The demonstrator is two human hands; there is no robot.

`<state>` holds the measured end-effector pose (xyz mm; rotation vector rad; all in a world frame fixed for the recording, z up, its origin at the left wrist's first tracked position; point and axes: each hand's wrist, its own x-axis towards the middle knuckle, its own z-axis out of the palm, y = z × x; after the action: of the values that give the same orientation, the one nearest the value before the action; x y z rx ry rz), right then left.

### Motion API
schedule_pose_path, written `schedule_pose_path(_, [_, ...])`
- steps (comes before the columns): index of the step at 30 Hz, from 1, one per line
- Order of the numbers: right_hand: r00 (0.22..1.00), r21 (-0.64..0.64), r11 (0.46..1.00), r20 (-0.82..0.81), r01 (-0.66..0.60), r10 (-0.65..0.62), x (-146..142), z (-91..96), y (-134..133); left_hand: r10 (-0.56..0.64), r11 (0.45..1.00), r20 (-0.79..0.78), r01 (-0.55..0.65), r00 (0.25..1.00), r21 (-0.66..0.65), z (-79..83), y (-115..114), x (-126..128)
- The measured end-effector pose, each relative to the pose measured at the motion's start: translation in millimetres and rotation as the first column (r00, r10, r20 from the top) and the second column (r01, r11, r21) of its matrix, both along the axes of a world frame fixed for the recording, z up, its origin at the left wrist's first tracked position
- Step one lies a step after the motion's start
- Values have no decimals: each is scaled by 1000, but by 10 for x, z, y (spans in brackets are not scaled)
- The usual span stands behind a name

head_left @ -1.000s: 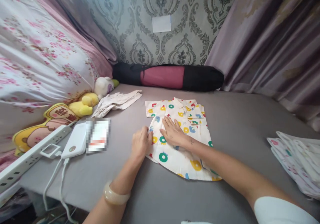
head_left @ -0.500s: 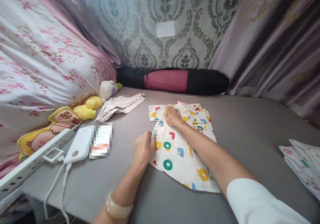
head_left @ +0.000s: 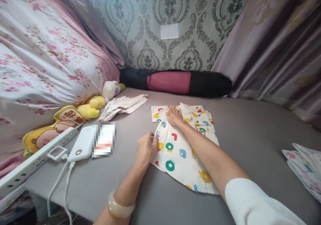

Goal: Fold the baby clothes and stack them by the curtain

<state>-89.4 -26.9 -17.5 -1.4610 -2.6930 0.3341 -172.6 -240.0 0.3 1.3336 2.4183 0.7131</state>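
A small cream shirt [head_left: 182, 151] printed with coloured shapes lies flat on the grey bed sheet [head_left: 245, 128]. My left hand [head_left: 146, 147] rests at the shirt's left edge, fingers curled and pinching the cloth. My right hand [head_left: 174, 115] lies flat and open on the shirt near its left shoulder and collar, pressing it down. My left wrist wears a pale bangle.
A plain cream garment [head_left: 122, 105] lies at the back left beside yellow plush toys [head_left: 91, 106]. A white power bank [head_left: 81, 146], a power strip [head_left: 30, 166] and cables sit at the left. A black and pink roll [head_left: 175, 82] lines the wall. Folded printed clothes [head_left: 304, 168] lie at the right.
My right hand has slid from the middle of the shirt up to its left shoulder. My left hand has stayed at the left edge. The view has shifted slightly.
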Motion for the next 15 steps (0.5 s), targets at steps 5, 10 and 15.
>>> schedule_pose_path(5, [994,105,988,-13,112,-112,73,20,-38,20,999,5,-20,1000,-25,14,-7,10])
schedule_pose_path(10, [965,31,965,7,261,-261,104,19,24,39,998,50,-37,998,-41,54,-1,-2])
schedule_pose_path(15, [968,20,968,-8,250,-250,112,5,49,47,999,117,-47,992,-8,90,13,-21])
